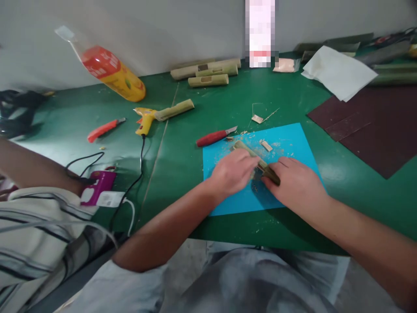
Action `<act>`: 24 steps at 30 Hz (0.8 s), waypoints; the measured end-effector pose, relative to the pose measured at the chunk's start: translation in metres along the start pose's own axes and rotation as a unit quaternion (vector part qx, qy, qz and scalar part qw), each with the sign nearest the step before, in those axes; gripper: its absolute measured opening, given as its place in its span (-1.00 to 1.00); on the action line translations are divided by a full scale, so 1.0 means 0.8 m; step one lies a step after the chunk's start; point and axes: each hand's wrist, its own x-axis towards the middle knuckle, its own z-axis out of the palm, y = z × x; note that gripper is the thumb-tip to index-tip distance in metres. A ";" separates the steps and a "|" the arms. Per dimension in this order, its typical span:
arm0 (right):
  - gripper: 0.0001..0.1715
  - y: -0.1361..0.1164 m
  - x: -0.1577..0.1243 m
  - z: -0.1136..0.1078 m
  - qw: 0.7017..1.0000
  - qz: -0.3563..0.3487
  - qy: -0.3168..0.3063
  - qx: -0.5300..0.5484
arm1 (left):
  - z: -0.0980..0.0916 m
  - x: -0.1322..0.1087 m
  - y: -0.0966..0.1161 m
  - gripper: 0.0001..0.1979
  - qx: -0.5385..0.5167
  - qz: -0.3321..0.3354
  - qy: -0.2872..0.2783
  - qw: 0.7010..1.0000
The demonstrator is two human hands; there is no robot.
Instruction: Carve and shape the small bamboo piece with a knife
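Over the blue sheet (224, 204), my left hand (233, 171) is closed around a bamboo tube (245, 148) that lies slantwise. My right hand (298, 180) is closed at the tube's nearer end, thumb and fingers pressed on it. That end looks dark brown; I cannot tell whether it is shaded bamboo or a dark piece laid over it. Shavings and a small bamboo chip (266, 145) are scattered on the sheet. A red-handled carving knife (213, 138) rests at the sheet's upper left corner, its blade pointing right.
Left on the green table (182, 174) are a yellow glue gun (146, 121) against a bamboo piece (176, 110), a red cutter (103, 130), a bottle (114, 74) and a purple power strip (99, 184). Bamboo tubes (208, 80) line the wall. Dark sheets (374, 130) lie right. Another person's arm (35, 169) is at left.
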 end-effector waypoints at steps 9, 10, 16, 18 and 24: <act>-0.79 -0.003 0.001 0.002 1.000 0.007 0.005 -0.003 | 0.000 -0.001 0.009 -0.71 0.005 0.007 0.039 0.999; -0.78 -0.003 0.002 0.002 1.000 0.009 0.004 0.000 | 0.000 -0.001 0.010 -0.72 0.009 -0.002 0.047 0.999; -0.84 -0.003 0.004 0.005 1.000 0.022 0.013 0.016 | 0.001 -0.002 0.012 -0.68 0.008 0.002 -0.001 1.000; -0.82 -0.003 0.004 0.005 0.999 0.024 0.011 0.019 | 0.001 -0.002 0.011 -0.69 0.017 -0.010 0.025 0.999; -0.82 -0.006 0.004 0.000 0.999 0.028 -0.009 0.017 | -0.002 -0.003 0.017 -0.70 0.027 0.008 0.006 1.000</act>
